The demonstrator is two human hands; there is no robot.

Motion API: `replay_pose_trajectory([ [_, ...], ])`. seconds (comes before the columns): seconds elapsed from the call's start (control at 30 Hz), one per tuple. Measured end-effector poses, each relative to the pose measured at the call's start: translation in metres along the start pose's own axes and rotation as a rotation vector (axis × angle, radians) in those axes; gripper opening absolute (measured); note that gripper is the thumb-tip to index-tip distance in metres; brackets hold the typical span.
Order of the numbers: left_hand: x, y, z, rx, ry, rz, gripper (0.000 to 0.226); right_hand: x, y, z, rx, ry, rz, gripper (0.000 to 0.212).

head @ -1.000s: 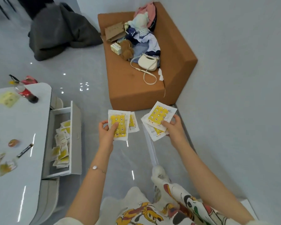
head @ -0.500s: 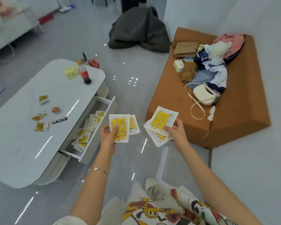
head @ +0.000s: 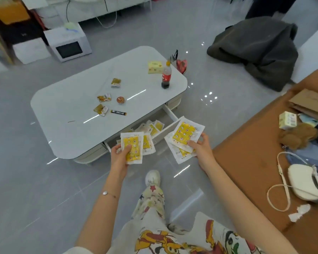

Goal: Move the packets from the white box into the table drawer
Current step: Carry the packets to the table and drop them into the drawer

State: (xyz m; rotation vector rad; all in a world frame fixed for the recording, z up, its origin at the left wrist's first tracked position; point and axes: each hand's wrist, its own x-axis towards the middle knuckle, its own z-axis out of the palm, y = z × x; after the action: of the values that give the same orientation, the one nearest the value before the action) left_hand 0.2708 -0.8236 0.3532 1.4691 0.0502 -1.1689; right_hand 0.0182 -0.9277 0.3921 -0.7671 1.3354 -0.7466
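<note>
Thumb on top and fingers beneath, the left hand (head: 120, 158) pinches light, floppy, probably slick packets (head: 132, 147) by their lower sealed edges, long axes pointing away, while the right hand (head: 202, 149) clamps a second fan (head: 185, 136) tilted rightward, both before the open drawer (head: 165, 132).

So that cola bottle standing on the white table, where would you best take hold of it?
Probably round its red-labelled middle. The cola bottle stands upright, and its body is round and slim, so fingers can wrap it from the side. Come from its right in this view, since the yellow box sits close on its left.
</note>
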Motion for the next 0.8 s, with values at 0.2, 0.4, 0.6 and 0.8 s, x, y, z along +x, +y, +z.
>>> replay_pose_trajectory([
  [0.2, 0.084, 0.031, 0.004, -0.074, 0.087, -0.078, 0.037, 0.098, -0.025, 0.064, -0.111, -0.054, 0.088, 0.053],
  [0.4, 0.152, 0.054, -0.001, -0.032, 0.118, -0.120, 0.039, 0.177, -0.038, 0.112, -0.294, -0.125, 0.169, 0.053],
  [0.6, 0.234, 0.023, -0.027, 0.051, 0.200, -0.189, 0.041, 0.272, 0.007, 0.151, -0.501, -0.208, 0.287, 0.047],
  [0.8, 0.361, -0.081, -0.052, 0.047, 0.319, -0.256, 0.032, 0.407, 0.133, 0.190, -0.608, -0.318, 0.392, 0.056],
])
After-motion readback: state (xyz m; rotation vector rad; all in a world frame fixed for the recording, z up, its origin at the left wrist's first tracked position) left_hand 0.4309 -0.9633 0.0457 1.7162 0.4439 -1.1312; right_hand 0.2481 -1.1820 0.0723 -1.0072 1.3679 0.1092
